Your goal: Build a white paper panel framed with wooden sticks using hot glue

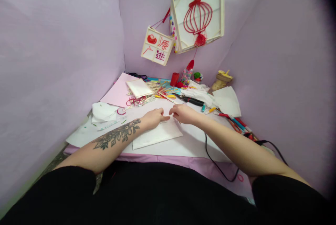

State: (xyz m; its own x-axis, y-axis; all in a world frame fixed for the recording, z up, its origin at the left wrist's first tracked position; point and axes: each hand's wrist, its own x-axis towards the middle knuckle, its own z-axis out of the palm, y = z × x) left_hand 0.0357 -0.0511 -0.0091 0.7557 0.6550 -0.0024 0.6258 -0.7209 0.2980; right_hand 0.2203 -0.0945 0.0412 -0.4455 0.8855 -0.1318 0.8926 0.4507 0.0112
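Note:
A folded white sheet (157,137) lies on the white-covered table in front of me. My left hand (155,117) rests at its upper edge with the index finger stretched out and the other fingers curled; nothing shows in it. Just to the right, my right hand (181,113) is bent over the sheet's upper right edge, fingertips curled downward. Whether those fingertips hold anything is too small to tell. The two hands nearly touch. Beyond them lie a white framed panel (139,88) and a pile of thin sticks with red wire (136,101).
Black-handled pliers (193,100) and colored markers (237,122) lie to the right, with a black cable (214,162) running over the table's front edge. A yellow-lidded cup (222,80) stands at the back right. A lantern picture (198,14) hangs above, between pale walls.

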